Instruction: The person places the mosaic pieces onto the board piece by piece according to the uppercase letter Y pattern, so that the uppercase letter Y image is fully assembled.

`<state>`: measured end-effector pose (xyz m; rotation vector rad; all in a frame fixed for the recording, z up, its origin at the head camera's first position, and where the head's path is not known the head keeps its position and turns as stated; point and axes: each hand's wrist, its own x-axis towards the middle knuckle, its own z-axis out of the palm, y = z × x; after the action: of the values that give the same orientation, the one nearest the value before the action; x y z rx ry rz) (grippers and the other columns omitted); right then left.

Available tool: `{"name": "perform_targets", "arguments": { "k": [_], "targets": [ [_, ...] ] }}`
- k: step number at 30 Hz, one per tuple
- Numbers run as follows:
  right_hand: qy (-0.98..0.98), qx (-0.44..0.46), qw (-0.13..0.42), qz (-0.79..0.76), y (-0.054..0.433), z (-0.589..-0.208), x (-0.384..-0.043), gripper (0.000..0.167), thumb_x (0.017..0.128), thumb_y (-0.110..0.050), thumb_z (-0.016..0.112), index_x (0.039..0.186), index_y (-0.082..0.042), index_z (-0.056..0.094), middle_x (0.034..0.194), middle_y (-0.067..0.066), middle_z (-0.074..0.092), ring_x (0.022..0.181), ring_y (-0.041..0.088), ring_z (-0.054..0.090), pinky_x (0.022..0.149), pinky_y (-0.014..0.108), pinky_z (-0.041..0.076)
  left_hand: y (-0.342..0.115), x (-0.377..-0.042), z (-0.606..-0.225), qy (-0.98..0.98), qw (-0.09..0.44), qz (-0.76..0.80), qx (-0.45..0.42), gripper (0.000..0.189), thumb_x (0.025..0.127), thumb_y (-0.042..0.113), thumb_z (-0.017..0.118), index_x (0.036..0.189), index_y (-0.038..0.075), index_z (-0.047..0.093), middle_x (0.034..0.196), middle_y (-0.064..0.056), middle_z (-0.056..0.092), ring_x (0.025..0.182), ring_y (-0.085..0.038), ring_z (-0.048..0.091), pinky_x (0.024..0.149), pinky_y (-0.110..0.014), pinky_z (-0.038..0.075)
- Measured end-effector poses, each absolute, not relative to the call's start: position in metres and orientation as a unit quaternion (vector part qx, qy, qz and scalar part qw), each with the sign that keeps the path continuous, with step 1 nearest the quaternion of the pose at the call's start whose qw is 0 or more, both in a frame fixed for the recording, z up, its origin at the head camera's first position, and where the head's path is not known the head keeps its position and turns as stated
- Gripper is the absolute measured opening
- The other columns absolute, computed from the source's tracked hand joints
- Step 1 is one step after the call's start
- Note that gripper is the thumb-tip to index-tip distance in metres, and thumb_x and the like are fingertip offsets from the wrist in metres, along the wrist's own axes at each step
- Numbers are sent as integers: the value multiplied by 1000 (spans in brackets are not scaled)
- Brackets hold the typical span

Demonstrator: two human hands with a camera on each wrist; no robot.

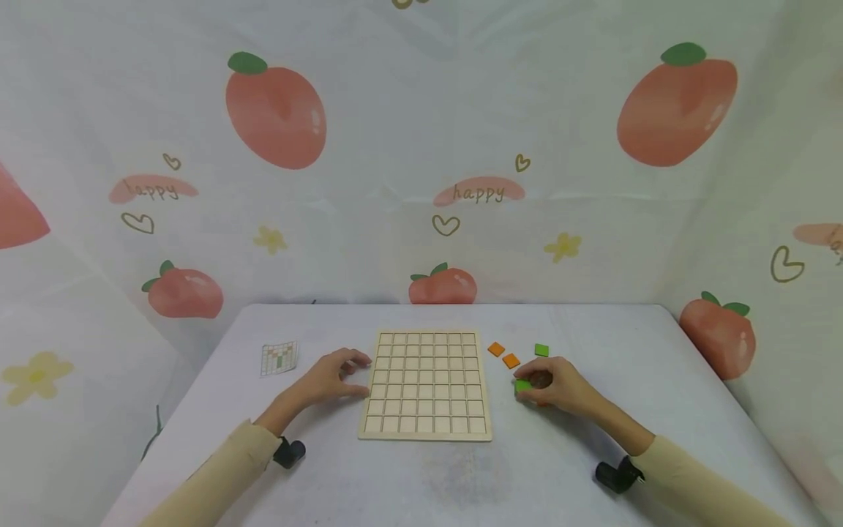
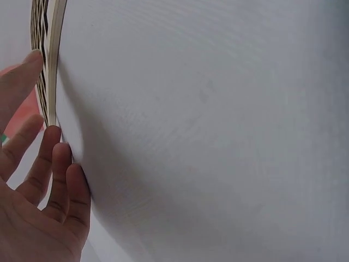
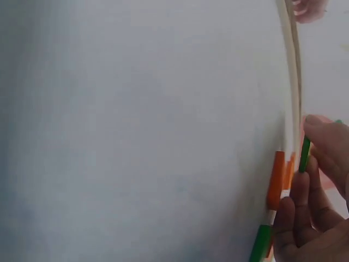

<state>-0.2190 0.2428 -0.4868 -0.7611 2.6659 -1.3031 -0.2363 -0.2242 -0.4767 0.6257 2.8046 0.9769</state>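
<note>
A pale wooden board (image 1: 426, 364) with a grid of square recesses lies flat mid-table, no tiles in it. At its left edge, my left hand (image 1: 332, 377) touches the rim with spread, relaxed fingertips; the left wrist view shows the fingers (image 2: 53, 158) along the board's side. To the right of the board, my right hand (image 1: 563, 386) pinches a green square tile (image 3: 305, 154) between thumb and fingers. Two orange tiles (image 1: 511, 360) and another green tile (image 1: 541, 350) lie just beyond that hand. Another orange tile (image 1: 543, 404) is partly hidden beneath it.
A small card with a printed grid pattern (image 1: 279, 359) lies at the left of the white table (image 1: 369, 483). A patterned curtain (image 1: 369, 241) hangs behind the table and along both sides. Each wrist carries a black camera (image 1: 619, 474).
</note>
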Motion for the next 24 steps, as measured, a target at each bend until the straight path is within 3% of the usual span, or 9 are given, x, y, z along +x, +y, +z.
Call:
{"name": "perform_targets", "arguments": {
  "k": [13,24],
  "targets": [
    [832,-272,23,-483,238,-481,-223,29,84,-5,83,109,4,73,104,8,72,91,22,67,76,29,55,-226,-237,-478,921,46,316,225,57,78,26,90,126,7,65,122,-6,62,107,-29,60,94,-47,47],
    [806,-313,-3,-503,228,-486,-228,26,83,0,83,106,5,73,100,8,73,89,19,68,75,31,55,-226,-238,-481,921,54,318,218,57,79,26,89,127,8,64,124,-6,61,110,-30,59,95,-46,47]
  ]
}}
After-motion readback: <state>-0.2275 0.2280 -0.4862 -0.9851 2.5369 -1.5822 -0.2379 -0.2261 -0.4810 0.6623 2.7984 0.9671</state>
